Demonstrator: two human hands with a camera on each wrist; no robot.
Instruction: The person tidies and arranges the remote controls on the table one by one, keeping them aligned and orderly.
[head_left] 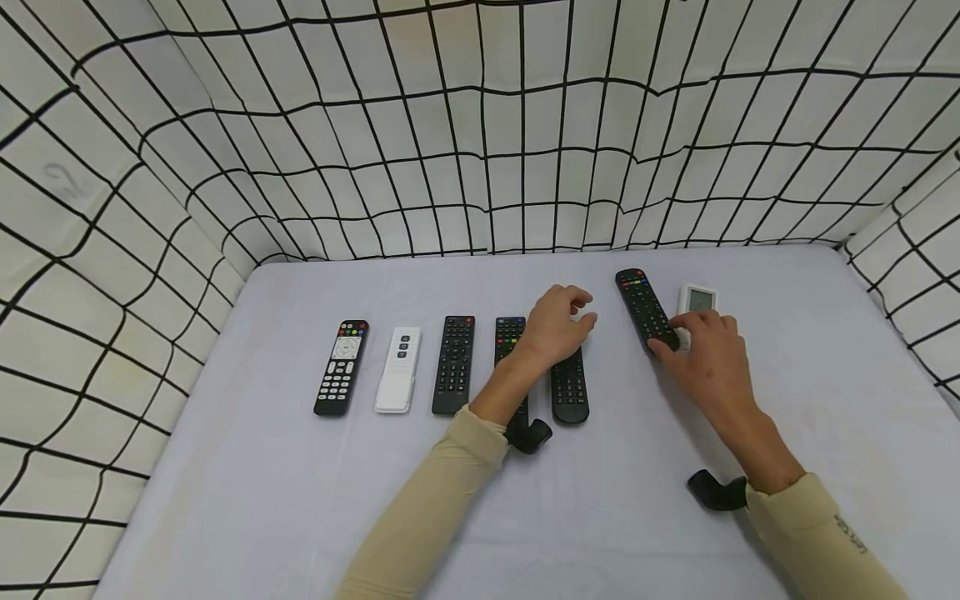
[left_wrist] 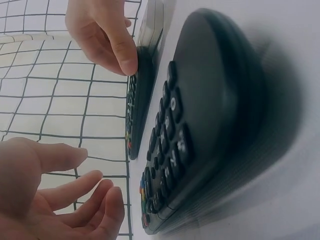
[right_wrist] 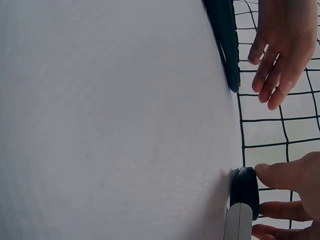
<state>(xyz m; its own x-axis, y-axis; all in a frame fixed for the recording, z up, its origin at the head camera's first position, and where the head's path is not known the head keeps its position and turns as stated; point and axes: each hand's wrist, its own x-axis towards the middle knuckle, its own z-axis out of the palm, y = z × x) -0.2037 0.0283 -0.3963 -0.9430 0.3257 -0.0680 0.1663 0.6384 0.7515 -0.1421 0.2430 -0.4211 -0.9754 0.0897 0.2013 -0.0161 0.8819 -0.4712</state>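
My right hand (head_left: 712, 360) pinches the near end of a slim black remote control (head_left: 641, 302), thumb on its left edge and fingers on its right. This remote lies slanted, its colored buttons at the far end. Partly behind the fingers is a white remote with a small screen (head_left: 702, 298); in the right wrist view its white end (right_wrist: 239, 224) overlaps the black one. Over the row's right end hovers my left hand (head_left: 553, 328), fingers loosely bent and holding nothing. Beneath it is another black remote (head_left: 570, 392), its upper part hidden by the hand.
Leftward in the row stand a black remote with colored keys (head_left: 510, 329) partly under my left wrist, a plain black one (head_left: 453, 367), a white one (head_left: 398, 371) and a black-and-white one (head_left: 342, 367). Black grid netting (head_left: 480, 125) encloses the white table (head_left: 262, 500).
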